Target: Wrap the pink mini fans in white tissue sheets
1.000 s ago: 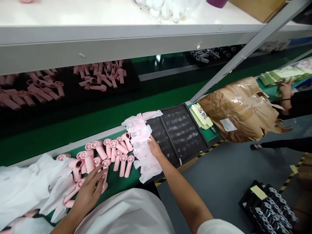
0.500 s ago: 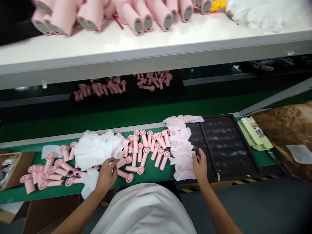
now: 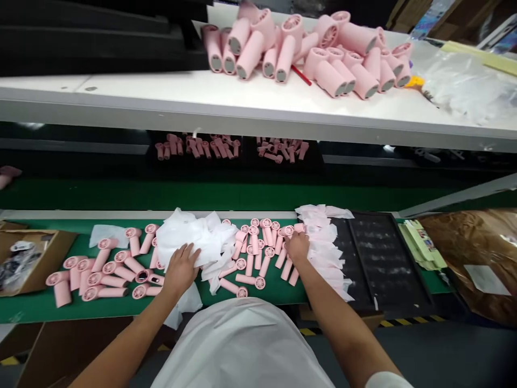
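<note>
My left hand [image 3: 181, 270] rests with its fingers apart on the edge of a pile of thin white wrapping sleeves [image 3: 189, 237]. Below that hand, a loose white sleeve [image 3: 189, 299] hangs over the bench edge. At the right end of the loose fans, my right hand [image 3: 298, 249] has its fingers closed on a pink handheld fan [image 3: 287, 230], which lies nearly sideways at the fingertips. Several other pink fans [image 3: 264, 265] lie between my hands. Wrapped fans [image 3: 323, 258] form a column just right of my right hand, on a black tray [image 3: 374, 253].
More pink fans [image 3: 109, 280] and an open cardboard box [image 3: 52, 258] are at the left. Green-yellow cartons [image 3: 422, 245] and a brown bag [image 3: 472, 253] stand at the right. A white shelf [image 3: 161, 99] bearing fans crosses above the bench.
My right hand has moved left from the wrapped fans to a loose pink fan and closed on it. My left hand has opened out onto the white sleeves. The view has shifted.
</note>
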`<state>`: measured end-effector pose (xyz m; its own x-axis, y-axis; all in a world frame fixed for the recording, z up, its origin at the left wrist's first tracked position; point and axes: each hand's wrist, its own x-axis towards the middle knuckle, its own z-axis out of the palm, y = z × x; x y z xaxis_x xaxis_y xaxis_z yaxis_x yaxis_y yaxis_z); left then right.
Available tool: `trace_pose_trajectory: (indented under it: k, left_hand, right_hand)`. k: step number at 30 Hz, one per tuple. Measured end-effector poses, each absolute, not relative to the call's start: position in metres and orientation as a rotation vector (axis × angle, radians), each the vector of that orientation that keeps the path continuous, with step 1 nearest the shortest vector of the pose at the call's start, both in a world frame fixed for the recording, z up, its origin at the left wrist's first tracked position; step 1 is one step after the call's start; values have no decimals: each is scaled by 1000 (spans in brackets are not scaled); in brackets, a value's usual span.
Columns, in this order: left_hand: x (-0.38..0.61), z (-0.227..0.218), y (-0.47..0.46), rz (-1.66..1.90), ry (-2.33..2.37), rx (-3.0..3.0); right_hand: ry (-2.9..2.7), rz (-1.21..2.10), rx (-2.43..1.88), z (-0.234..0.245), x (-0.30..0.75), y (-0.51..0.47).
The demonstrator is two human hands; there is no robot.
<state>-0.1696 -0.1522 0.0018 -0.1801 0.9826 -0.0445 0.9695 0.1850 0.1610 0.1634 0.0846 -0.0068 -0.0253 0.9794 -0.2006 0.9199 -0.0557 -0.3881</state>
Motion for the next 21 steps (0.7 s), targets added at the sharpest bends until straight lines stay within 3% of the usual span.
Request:
trace_pose_trajectory:
  k: [3, 8, 11, 15, 21]
  left_hand:
    - [-173, 33, -157, 491, 2276, 1751]
    - [-152, 113, -144, 1188, 2203, 478]
    - [-127, 146, -130, 1420, 1928, 194]
    - [-91, 168, -117, 1343, 1895, 418]
    - [-59, 193, -104, 1028, 1677, 699]
  right_hand:
    - [-2032, 686, -2071, 6, 165, 87]
    - [-1904, 848, -1961, 54, 155, 61]
    - [-1621, 1332, -1746, 100, 136, 34]
    - [-1358, 1967, -1340, 169, 121, 8]
    - [-1820, 1876, -1141, 237, 149, 14]
